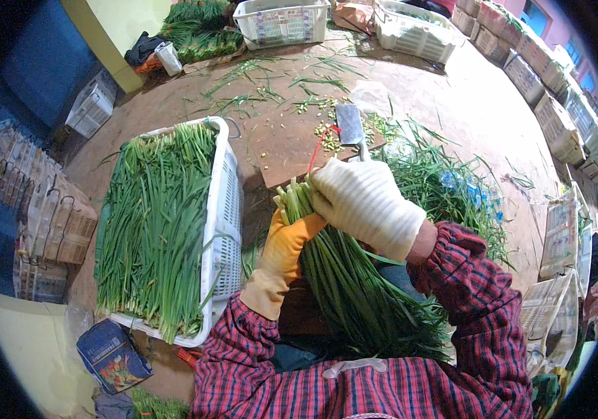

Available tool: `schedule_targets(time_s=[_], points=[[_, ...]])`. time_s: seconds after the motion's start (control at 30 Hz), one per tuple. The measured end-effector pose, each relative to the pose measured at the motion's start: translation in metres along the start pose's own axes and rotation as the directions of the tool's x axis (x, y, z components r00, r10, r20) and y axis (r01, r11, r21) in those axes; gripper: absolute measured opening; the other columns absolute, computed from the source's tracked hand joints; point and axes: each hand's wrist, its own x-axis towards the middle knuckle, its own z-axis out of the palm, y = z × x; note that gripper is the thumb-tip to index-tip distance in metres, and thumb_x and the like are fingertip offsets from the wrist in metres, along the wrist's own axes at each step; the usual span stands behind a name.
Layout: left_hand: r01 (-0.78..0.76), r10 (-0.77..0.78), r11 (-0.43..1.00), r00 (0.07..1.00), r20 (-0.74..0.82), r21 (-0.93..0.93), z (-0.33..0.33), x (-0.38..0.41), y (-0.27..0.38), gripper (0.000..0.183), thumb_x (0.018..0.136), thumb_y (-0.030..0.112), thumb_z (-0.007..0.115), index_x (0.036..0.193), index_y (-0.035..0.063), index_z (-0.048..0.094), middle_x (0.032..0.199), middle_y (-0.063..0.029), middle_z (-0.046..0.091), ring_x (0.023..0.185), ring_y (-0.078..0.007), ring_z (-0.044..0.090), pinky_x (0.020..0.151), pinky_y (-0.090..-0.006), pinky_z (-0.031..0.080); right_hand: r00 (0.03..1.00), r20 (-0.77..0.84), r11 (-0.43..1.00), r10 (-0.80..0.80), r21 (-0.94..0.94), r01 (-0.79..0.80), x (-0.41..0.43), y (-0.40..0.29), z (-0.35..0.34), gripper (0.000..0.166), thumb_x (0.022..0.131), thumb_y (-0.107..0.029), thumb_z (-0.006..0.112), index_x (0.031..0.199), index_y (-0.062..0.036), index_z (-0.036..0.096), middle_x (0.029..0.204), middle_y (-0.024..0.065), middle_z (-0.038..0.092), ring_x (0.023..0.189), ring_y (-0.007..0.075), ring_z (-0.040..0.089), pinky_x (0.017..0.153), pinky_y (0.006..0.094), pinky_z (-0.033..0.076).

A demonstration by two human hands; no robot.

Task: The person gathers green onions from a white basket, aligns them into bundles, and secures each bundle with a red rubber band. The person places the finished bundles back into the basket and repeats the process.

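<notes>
My left hand, in an orange and cream glove, grips a bunch of long green leafy stalks, likely garlic chives, just below their pale cut ends. My right hand, in a white knit glove, is closed at those ends, and a red tie sticks up from its fingers. The leaves hang down to the right over my lap. Just beyond my right hand a cleaver lies on a brown board, its handle partly hidden by the glove. Cut stem pieces lie around the blade.
A white plastic crate full of the same greens stands at left. Loose trimmings are heaped at right. Farther off are two white crates and tied bunches. Stacked crates line both sides. A printed blue bag lies lower left.
</notes>
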Motion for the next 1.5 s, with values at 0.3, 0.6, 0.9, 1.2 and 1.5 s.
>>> schedule_targets(time_s=[0.3,0.6,0.9,1.2,1.5], points=[[0.022,-0.005,0.996,0.984,0.176,-0.091,-0.001,0.001,0.004,0.06,0.094,0.009,0.057,0.15,0.0073,0.037,0.124,-0.0176,0.063,0.108,-0.0279,0.066,0.085,-0.0433,0.059,0.894,0.064,0.594,0.443,0.726,-0.347,0.005,0.056,0.007,0.037,0.095,-0.035,0.061,0.08,-0.0024,0.068,0.07,0.0092,0.068,0.064,0.0235,0.067,0.062,0.0372,0.053],[0.054,-0.009,0.989,0.951,0.308,-0.137,-0.008,0.005,0.003,0.072,0.089,0.023,0.051,0.152,-0.0035,0.027,0.145,-0.0213,0.049,0.124,-0.031,0.057,0.108,-0.0447,0.046,0.898,0.4,0.042,0.184,0.909,-0.414,-0.046,0.014,0.029,0.072,0.093,-0.025,0.071,0.15,-0.0024,0.034,0.127,0.0104,0.061,0.113,0.0179,0.058,0.101,0.0326,0.046],[-0.135,0.134,0.991,0.991,-0.026,-0.028,-0.006,0.001,0.007,0.038,0.094,0.017,0.064,0.128,0.0041,0.056,0.1,-0.009,0.069,0.086,-0.0226,0.068,0.08,-0.0382,0.058,0.952,0.212,0.399,0.222,0.871,-0.287,-0.072,-0.034,0.033,0.114,0.076,-0.018,0.084,0.158,-0.0015,0.006,0.144,0.0222,0.046,0.132,0.0275,0.048,0.112,0.0339,0.037],[-0.781,0.746,0.622,0.569,-0.347,0.056,-0.011,-0.01,0.141,0.023,0.099,0.023,0.06,0.12,0.0153,0.063,0.102,-0.0038,0.067,0.097,-0.0202,0.065,0.092,-0.0403,0.055,0.935,-0.012,0.805,0.355,0.512,-0.299,-0.129,0.105,0.002,0.056,0.08,-0.003,0.075,0.133,-0.0054,0.056,0.126,0.0174,0.065,0.113,0.0269,0.065,0.097,0.0351,0.051],[-0.76,0.814,0.581,0.53,-0.238,0.293,0.067,0.032,0.056,0.028,0.096,0.011,0.063,0.123,0.0066,0.057,0.102,-0.0071,0.066,0.094,-0.0184,0.065,0.089,-0.0352,0.051,0.946,-0.319,0.928,0.06,0.366,0.064,-0.075,0.053,-0.06,0.098,0.065,-0.026,0.089,0.147,-0.0056,0.04,0.148,0.0182,0.045,0.138,0.035,0.042,0.115,0.046,0.033]])
